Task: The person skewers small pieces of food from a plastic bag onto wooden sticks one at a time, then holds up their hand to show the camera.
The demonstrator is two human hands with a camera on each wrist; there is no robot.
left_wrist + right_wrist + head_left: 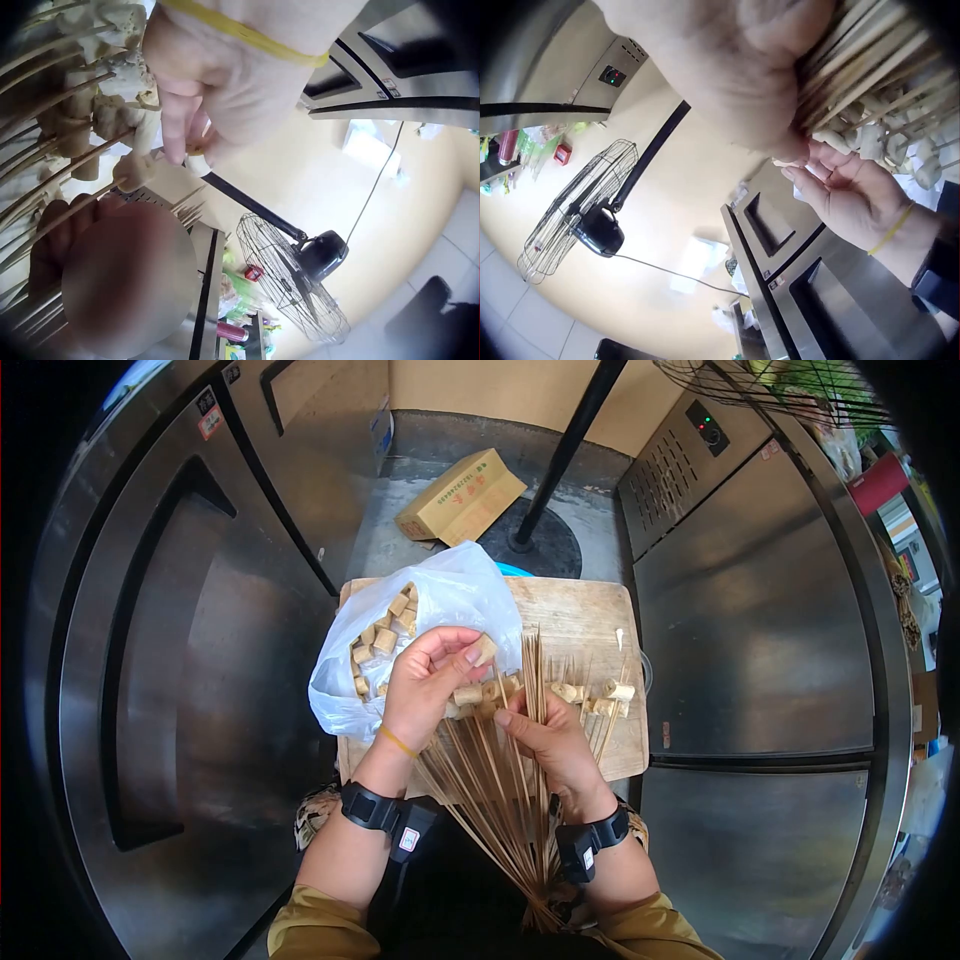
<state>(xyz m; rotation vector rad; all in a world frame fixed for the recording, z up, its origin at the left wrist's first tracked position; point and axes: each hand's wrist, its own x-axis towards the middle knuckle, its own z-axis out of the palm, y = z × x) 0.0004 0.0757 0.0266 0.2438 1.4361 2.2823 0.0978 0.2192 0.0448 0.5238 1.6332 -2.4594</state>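
Note:
My left hand (428, 675) pinches a short, pale tan food chunk (485, 650) between thumb and fingers, over the wooden board. To its right, my right hand (560, 748) grips a bundle of thin bamboo skewers (532, 665), points upward. One skewer stands slightly apart from the bundle near the right thumb. Below and between the hands fan many skewers (480, 780), with tan chunks (467, 696) threaded at their far ends. More skewered chunks (618, 690) lie right of the right hand. In the right wrist view, the left fingers (832, 161) are close to the right hand.
An open white plastic bag (465, 585) of loose chunks (385, 640) sits on the left of the cutting board (590, 605). Steel cabinets (750, 610) stand on both sides. Beyond the board are a cardboard box (460, 500) and a black pole (565, 455) on a round base.

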